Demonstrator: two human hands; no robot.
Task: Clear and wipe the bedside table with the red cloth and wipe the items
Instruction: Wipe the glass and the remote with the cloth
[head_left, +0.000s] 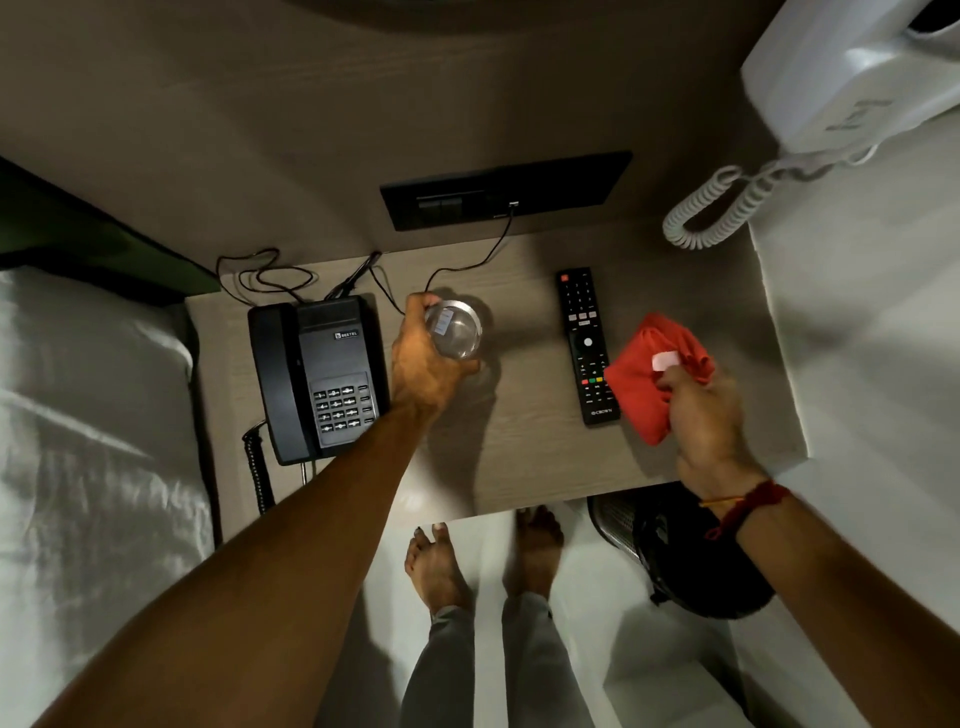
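Observation:
The wooden bedside table (524, 457) fills the middle of the view. My left hand (423, 364) grips a clear drinking glass (457, 332) near the table's centre. My right hand (709, 415) pinches the red cloth (644, 379), which lies bunched on the table's right side with a white label showing. A black remote control (584, 345) lies lengthwise just left of the cloth. A black desk telephone (317, 376) sits at the table's left end, right beside my left hand.
Thin black cables (452, 270) trail from a dark wall switch panel (506, 189) across the table's back. A white bed (88, 415) lies left. A white wall unit (841, 78) with a coiled cord hangs upper right. A black mesh bin (675, 551) stands below.

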